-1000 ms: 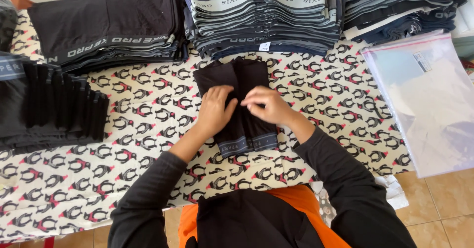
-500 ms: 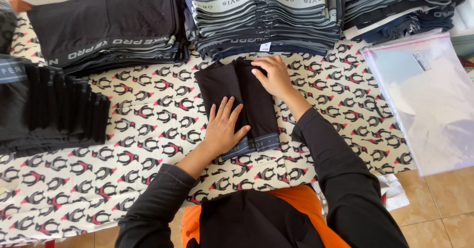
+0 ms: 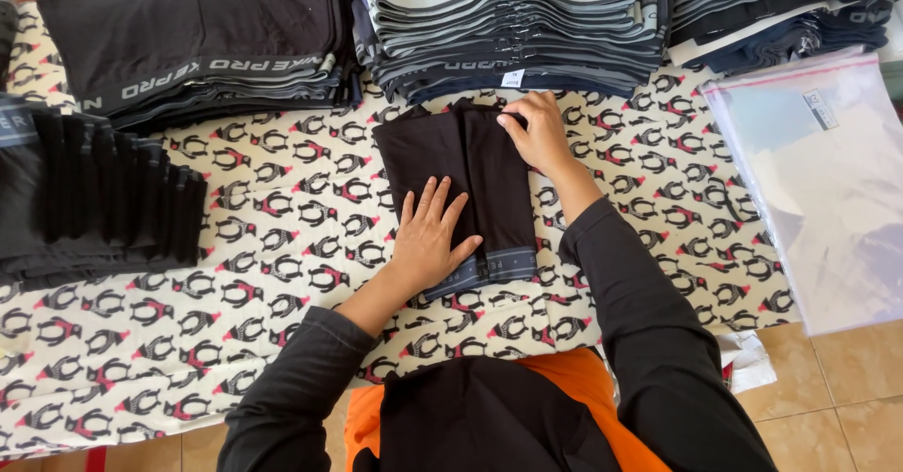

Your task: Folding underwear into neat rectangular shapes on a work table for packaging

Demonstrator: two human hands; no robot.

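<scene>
A person's left hand (image 3: 428,237) lay flat, fingers spread, on a folded black garment (image 3: 461,185) on the patterned table (image 3: 235,275), while the right hand (image 3: 536,133) pinched its far corner, where the fold could likely slip open if released.

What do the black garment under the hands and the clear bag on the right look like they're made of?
The black garment looks like soft, matte knit fabric, probably stretchy: it lies flat in folds under the left hand and right hand, with a woven-looking grey waistband. The clear bag appears to be thin glossy plastic film: see-through, with glare and wrinkles.
</scene>
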